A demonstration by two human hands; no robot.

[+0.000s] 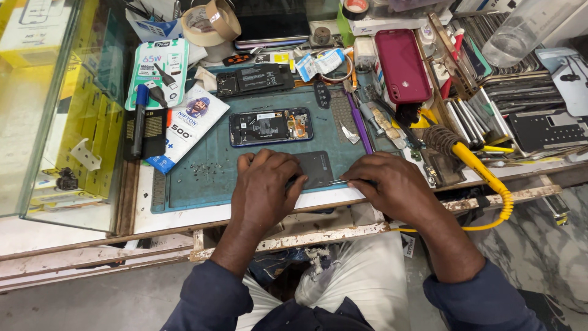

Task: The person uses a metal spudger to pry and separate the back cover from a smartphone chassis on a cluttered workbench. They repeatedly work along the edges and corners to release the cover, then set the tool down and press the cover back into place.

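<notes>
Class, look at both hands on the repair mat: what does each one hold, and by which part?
The left hand presses the left end of a flat dark grey rectangular panel. The right hand pinches thin metal tweezers by their rear, tips at the panel's edge.

worn wooden workbench (318, 236) | glass display case (37, 122) | grey floor (92, 300)
</notes>
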